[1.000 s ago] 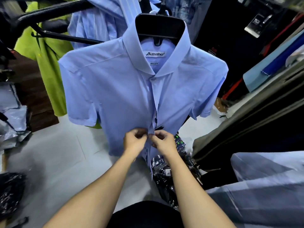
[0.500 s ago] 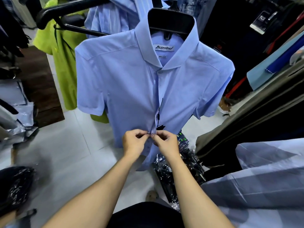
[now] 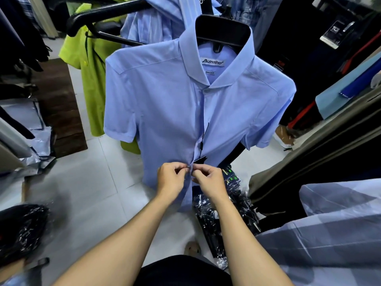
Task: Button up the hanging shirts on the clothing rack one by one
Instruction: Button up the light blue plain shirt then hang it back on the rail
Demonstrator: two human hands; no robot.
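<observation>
Pinching shirt [image 3: 165, 112] placket: left hand [image 3: 170, 180] fingers | right hand [image 3: 209, 180] fingers, edges between.

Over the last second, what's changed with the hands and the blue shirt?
Little has changed. Both hands, left hand and right hand, still pinch the front edges of the blue shirt near its hem, below the black tag. The view has shifted, so the shirt sits further right in the picture. It still hangs on the black hanger, collar button fastened.
</observation>
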